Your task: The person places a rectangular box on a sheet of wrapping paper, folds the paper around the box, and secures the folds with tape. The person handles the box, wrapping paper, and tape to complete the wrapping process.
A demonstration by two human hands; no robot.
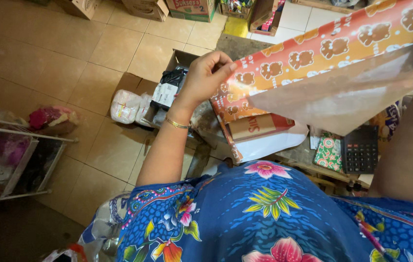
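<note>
My left hand pinches the left corner of a sheet of orange wrapping paper printed with brown bear shapes, its pale back side folded toward me. Only my right forearm shows at the right edge; the right hand itself is cut off at the frame's top right corner, near the paper's other end. Under the held sheet lie more wrapping paper, a small brown box and a white sheet. A gold bracelet circles my left wrist.
A black calculator and a green patterned packet lie on the wooden counter. An open cardboard box with bagged goods sits on the tiled floor. A white wire rack stands at left; cartons line the far wall.
</note>
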